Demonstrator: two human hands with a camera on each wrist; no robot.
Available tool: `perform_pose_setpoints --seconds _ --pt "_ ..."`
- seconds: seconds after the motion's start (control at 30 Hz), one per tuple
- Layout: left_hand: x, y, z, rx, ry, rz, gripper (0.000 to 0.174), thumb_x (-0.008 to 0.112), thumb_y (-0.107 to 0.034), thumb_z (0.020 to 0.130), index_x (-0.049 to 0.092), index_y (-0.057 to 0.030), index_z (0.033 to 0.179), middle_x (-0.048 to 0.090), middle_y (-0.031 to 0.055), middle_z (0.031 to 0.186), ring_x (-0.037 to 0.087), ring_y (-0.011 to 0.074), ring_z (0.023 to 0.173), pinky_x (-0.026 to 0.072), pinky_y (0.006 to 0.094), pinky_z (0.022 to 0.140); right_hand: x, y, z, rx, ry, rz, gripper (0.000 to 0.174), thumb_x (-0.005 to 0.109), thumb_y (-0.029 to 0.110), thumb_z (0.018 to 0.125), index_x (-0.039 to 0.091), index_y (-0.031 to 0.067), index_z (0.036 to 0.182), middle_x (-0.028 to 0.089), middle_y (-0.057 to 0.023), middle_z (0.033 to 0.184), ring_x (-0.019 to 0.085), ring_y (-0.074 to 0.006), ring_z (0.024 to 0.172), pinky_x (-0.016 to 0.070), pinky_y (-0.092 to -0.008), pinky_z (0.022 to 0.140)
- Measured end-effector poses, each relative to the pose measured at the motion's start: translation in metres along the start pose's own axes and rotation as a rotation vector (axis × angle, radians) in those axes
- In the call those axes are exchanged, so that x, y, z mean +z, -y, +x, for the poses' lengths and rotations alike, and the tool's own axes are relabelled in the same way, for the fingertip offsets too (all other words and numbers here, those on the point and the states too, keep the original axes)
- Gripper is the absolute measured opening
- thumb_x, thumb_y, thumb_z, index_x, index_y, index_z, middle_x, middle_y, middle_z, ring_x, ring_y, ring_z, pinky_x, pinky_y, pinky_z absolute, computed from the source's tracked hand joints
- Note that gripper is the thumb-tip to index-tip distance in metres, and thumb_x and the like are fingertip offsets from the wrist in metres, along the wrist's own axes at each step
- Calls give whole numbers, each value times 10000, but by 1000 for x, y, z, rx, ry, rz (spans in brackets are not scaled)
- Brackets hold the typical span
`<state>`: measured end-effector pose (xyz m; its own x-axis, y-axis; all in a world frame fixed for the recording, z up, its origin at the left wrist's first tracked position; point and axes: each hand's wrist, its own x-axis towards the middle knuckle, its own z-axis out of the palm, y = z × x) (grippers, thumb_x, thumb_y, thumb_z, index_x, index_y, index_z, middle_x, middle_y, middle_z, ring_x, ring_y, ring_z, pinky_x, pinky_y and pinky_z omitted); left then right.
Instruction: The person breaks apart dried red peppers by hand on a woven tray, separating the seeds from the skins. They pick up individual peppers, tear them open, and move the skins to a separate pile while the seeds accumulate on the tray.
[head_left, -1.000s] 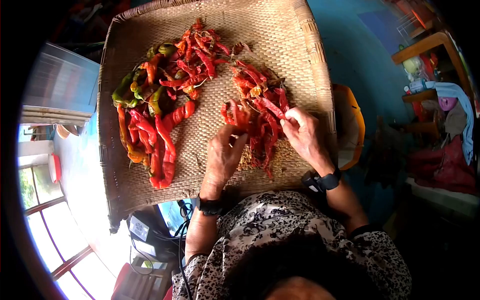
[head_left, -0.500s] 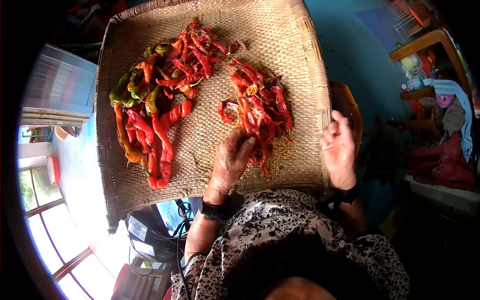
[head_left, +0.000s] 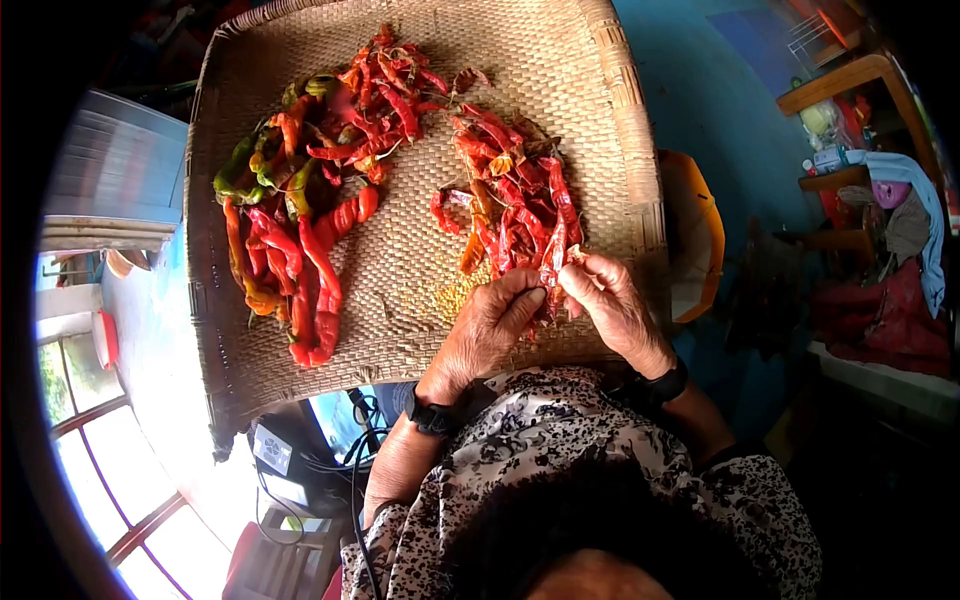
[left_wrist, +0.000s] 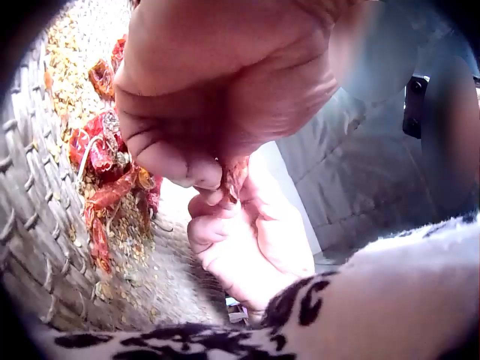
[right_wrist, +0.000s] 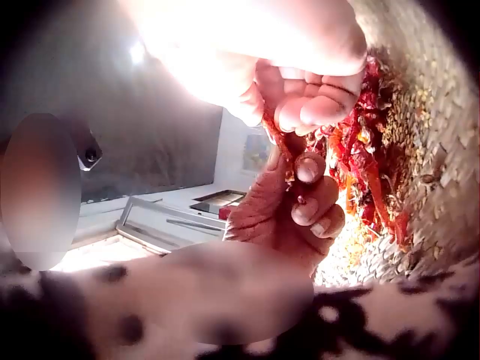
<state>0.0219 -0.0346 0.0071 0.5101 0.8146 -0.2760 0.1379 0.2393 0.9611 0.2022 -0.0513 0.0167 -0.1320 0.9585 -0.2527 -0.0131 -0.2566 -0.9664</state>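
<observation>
Near the front edge of the woven tray [head_left: 400,300], both hands meet over a heap of dried red chili peppers [head_left: 520,190]. My left hand [head_left: 485,330] pinches a wrinkled dried chili pepper [left_wrist: 235,178] between thumb and fingers. Right beside it, my right hand [head_left: 615,305] has its curled fingers and thumb on the same chili pepper, which shows as a thin reddish strip between the two hands in the right wrist view. The hands cover part of this pepper. Loose yellow seeds [head_left: 455,285] lie left of the heap.
A second pile of red, orange and green peppers [head_left: 290,240] fills the tray's left side. Beyond the tray's right rim stands an orange-edged container [head_left: 712,250]. Cables [head_left: 362,440] hang by the front left, and a shelf with cloths [head_left: 910,220] stands far right.
My right hand swung out past the tray's right rim with fingers spread, then came back to the left hand. The left hand has shifted right and toward the body, uncovering yellow seeds.
</observation>
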Motion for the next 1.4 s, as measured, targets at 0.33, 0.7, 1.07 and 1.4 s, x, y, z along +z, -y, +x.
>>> perform_pose_setpoints --seconds 0.33,0.7,1.07,1.4 --pt "3 -3 1 53 15 -22 200 521 -195 963 599 -16 1007 615 22 755 543 76 673 454 235 606 3 -7 5 -348 -183 -513 209 592 164 897 576 -26 811 543 -71 626 526 -148 570 411 -301 505" --pt "1 6 3 -5 -63 -40 180 518 -169 955 607 -15 924 643 24 755 565 93 649 476 250 610 -57 -7 -1 -211 -506 787 216 546 284 946 576 79 885 536 19 670 475 -73 565 396 -238 508" --pt "5 -10 3 -8 74 140 184 507 -157 966 618 -11 951 654 31 807 601 93 736 496 251 666 -22 -9 -6 -270 -310 315 278 547 210 937 569 52 1166 540 11 666 463 -48 535 422 -212 464" --pt "7 -10 2 116 51 179 157 568 -153 933 637 -16 967 648 44 759 603 109 682 490 261 625 -4 -16 0 -182 -114 -254 277 650 179 875 539 18 1070 535 -9 719 498 -78 625 422 -241 553"
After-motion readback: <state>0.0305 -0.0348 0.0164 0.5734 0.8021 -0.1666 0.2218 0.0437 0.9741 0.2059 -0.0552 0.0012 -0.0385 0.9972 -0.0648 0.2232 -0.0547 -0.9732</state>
